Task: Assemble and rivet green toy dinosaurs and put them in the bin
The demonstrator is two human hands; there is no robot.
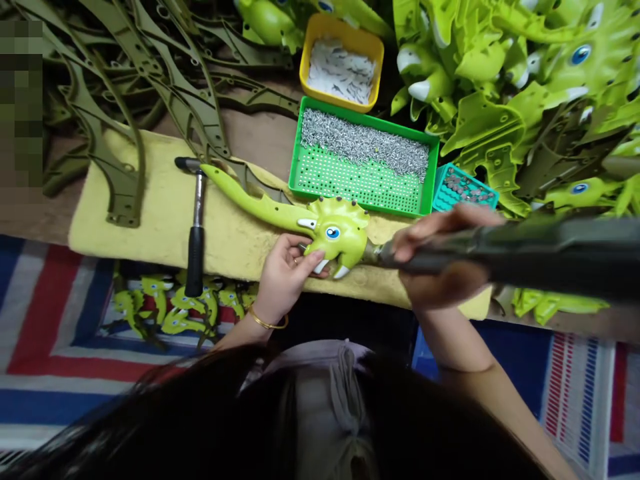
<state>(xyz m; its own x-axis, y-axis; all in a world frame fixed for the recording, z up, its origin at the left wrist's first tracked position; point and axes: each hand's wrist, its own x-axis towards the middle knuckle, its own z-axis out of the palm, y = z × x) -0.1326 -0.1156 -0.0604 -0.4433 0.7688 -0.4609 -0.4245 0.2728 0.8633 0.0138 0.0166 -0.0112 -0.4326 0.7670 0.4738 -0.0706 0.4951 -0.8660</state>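
A lime-green plastic dinosaur-head toy [350, 233] with a blue eye, white horns and a long curved handle lies on the yellow cloth [150, 247]. My left hand [287, 270] grips the lower side of its head, thumb near a white horn. In my right hand [440, 253] is a dark power screwdriver [550, 257], its fingers wrapped round the body. The tool's tip meets the right edge of the toy's head; the exact contact spot is hard to make out. A hammer [197, 227] with a black grip lies left of the toy.
Behind the toy stands a green basket [363, 205] of screws. A yellow tub [343, 100] holds small white pieces, and a teal tray [465, 188] holds small metal parts. Olive plastic parts [115, 167] pile up left; lime-green shells [485, 127] heap right. Several assembled toys [183, 320] lie below the bench.
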